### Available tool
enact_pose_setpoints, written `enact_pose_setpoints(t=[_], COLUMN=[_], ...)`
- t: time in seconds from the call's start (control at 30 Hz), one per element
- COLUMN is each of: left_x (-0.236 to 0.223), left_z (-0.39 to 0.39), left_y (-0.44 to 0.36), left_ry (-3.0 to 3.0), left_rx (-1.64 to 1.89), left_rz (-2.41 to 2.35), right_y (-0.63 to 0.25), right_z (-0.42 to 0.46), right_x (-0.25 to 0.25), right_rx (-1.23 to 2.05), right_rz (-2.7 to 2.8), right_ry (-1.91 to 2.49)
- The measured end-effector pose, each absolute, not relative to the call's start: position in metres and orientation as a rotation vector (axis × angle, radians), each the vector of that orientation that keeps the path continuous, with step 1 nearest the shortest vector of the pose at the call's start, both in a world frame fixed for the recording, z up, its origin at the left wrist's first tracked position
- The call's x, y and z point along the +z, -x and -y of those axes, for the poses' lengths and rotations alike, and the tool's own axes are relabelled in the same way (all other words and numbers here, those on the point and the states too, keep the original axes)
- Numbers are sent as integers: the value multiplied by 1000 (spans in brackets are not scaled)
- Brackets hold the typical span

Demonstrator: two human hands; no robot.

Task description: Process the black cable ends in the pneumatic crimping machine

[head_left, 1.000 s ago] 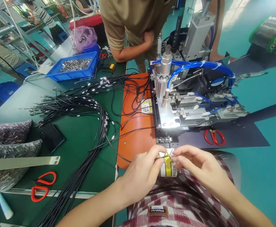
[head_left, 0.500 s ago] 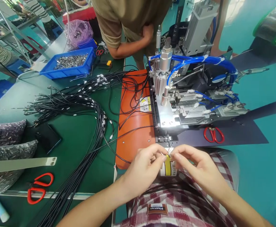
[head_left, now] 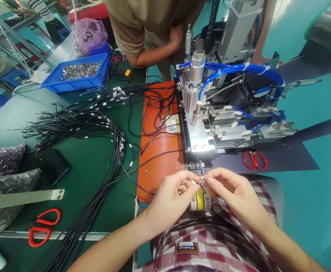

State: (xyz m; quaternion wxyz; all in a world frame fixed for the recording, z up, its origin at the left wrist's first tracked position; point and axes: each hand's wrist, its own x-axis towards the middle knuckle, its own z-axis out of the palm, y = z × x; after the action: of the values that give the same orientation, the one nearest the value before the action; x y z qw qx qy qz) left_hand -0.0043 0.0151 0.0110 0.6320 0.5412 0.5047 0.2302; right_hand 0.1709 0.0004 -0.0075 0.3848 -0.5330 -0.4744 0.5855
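Note:
My left hand (head_left: 177, 194) is closed in a pinch on the end of a thin black cable, in front of the machine. Fine coloured wires (head_left: 201, 178) fan out from that end, some reddish and some pale. Thumb and forefinger of my right hand (head_left: 232, 189) are pressed together on the wire tips, facing my left fingertips. Just below is a white label with a yellow arrow (head_left: 200, 200). Close above the hands lies the small metal track (head_left: 195, 165) of the machine. My fingers hide most of the cable end.
The machine (head_left: 195, 113) with blue air hoses stands ahead, beside an orange cover (head_left: 161, 151) strewn with cables. A black cable bundle (head_left: 111, 136) curves over the green table. Red-handled scissors (head_left: 255, 160) lie right, another pair (head_left: 43, 226) left. A blue tray (head_left: 77, 83) holds metal parts. Someone's forearm (head_left: 156, 54) rests opposite.
Both hands remain together at the wires. My right fingers have shifted slightly, and the coloured wires now show more spread. The whole view has moved a little.

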Motion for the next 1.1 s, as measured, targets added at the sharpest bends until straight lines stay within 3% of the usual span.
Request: enact_pose_setpoints(t=[0.27,0.53,1.1], left_x=[12,14,15], left_z=[-11,-10,-8], left_y=[6,6,3], left_ry=[-1421,-1140,-1011], left_rx=[614,567,624], left_rz=[-1232,-1076,-1067], right_y=[-174,-175,-163], right_z=[3,1,7], right_x=[-10,-12,-3], right_rx=[1503,1766,1628], right_rz=[1107,874,936], right_ry=[1318,1214,1342])
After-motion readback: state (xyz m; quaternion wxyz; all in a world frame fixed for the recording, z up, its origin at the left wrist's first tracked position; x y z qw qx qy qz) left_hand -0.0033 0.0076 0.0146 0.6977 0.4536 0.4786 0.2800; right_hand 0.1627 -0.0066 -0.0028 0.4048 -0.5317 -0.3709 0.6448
